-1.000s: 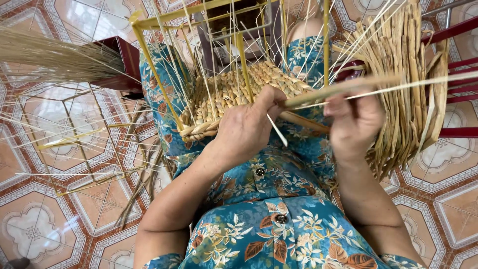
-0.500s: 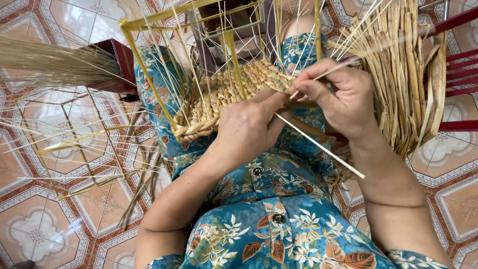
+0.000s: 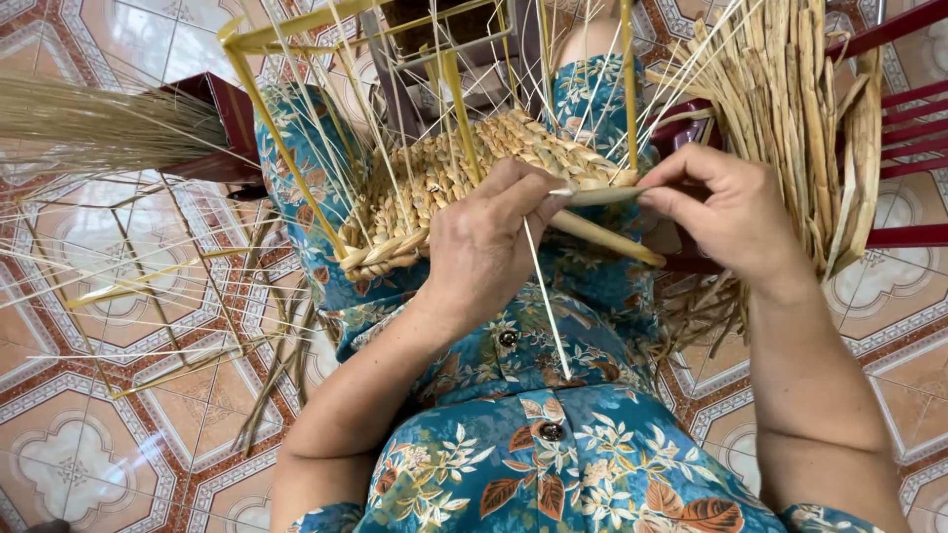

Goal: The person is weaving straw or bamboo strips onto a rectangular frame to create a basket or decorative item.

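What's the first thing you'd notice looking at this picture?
Two hands meet mid-picture: the left hand and right hand pinch a flat straw strand over a half-woven basket on the lap. A thick bundle of dried straw hangs at the right.

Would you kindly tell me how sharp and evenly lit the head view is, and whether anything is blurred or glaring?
Head view: light is soft and even, with faint shadows; both the left hand and right hand are sharp on the strand; the woven basket is crisp; the floor tiles show mild sheen, no harsh glare; edges bow slightly from the wide lens.
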